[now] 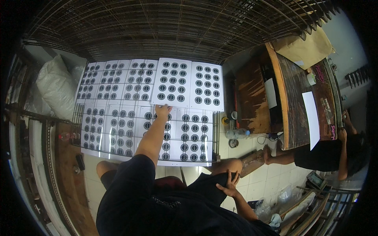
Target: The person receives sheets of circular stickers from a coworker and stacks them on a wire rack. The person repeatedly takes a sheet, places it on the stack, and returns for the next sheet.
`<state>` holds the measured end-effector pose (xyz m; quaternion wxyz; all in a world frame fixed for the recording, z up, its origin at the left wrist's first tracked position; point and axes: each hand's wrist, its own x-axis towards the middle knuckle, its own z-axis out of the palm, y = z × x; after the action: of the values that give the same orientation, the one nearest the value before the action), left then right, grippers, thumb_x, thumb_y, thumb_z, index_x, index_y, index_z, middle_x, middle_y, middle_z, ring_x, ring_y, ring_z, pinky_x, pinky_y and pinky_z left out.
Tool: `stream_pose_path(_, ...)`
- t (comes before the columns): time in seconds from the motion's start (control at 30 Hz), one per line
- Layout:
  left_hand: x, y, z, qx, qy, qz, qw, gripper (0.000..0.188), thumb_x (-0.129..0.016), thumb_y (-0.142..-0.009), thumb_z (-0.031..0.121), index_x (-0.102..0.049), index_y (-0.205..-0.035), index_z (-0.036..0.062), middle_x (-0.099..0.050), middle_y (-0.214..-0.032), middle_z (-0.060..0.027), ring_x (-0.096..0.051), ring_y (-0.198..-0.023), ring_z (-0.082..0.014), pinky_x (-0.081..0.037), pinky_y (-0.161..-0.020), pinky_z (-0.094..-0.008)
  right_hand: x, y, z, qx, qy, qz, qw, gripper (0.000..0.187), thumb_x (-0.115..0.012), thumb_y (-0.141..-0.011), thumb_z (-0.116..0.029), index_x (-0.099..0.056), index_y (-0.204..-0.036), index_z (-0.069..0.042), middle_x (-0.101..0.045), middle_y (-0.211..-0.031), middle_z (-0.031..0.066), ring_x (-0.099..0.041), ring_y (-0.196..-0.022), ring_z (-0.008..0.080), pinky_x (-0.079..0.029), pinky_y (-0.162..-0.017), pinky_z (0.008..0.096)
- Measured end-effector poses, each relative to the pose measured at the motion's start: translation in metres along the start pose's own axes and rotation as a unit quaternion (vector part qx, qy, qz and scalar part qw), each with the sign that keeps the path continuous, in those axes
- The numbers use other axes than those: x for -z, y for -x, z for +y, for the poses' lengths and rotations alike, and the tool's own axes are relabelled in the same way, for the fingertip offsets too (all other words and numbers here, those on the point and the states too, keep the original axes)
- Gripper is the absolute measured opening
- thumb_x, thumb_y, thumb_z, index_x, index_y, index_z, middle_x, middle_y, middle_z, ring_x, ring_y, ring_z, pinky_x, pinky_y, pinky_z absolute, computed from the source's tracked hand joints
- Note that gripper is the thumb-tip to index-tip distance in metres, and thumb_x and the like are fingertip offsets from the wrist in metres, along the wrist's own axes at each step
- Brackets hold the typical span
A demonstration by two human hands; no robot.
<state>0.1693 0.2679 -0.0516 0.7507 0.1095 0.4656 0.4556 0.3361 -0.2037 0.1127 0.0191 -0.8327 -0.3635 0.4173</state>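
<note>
My left hand point(162, 111) reaches forward over the wire rack, its fingers closed at the near edge of a white sheet point(162, 74) printed with rows of dark round emblems. That sheet looks brighter than those around it and overlaps its neighbours. Another like sheet point(213, 92) lies against its right side. More printed sheets point(123, 84) cover the far left of the rack, and a nearer row point(134, 135) shows glossy reflections and wire lines. Resting on my right thigh, my right hand point(229, 185) has its fingers spread and holds nothing.
Stacked wire racks point(149, 27) hang over the far side. A wooden table point(295, 98) at right carries a white strip point(311, 118); a co-worker's hand point(342, 135) is beyond it. A plastic bottle point(241, 133) lies near the rack. A stuffed white sack point(57, 86) stands left.
</note>
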Motion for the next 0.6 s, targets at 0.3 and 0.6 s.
stream_pose_path(0.3,-0.009,0.008,-0.003,-0.019,-0.046,0.028,0.998,0.037,-0.051,-0.075,-0.007,-0.031,-0.102,0.0078,-0.047,-0.095,-0.0155,-0.054,-0.09,-0.0311,-0.052,-0.076,-0.0386,-0.004,0.0,0.004,0.001,-0.015,0.014,1.0,0.109,-0.06,-0.063,-0.066,0.001,-0.137,-0.014,0.026,-0.128,0.0352,0.022,-0.118,0.0537,-0.002,-0.098,0.0598)
stream_pose_path(0.6,0.0,0.025,-0.008,-0.024,-0.044,0.07,0.996,0.054,-0.057,-0.075,-0.001,-0.025,-0.118,0.0075,-0.05,-0.096,-0.0142,-0.056,-0.083,-0.0236,-0.051,-0.073,-0.0309,-0.002,0.0,0.0,-0.001,0.002,0.013,1.0,0.109,-0.06,-0.063,-0.065,0.002,-0.137,-0.015,0.026,-0.129,0.0346,0.021,-0.119,0.0534,-0.005,-0.099,0.0592)
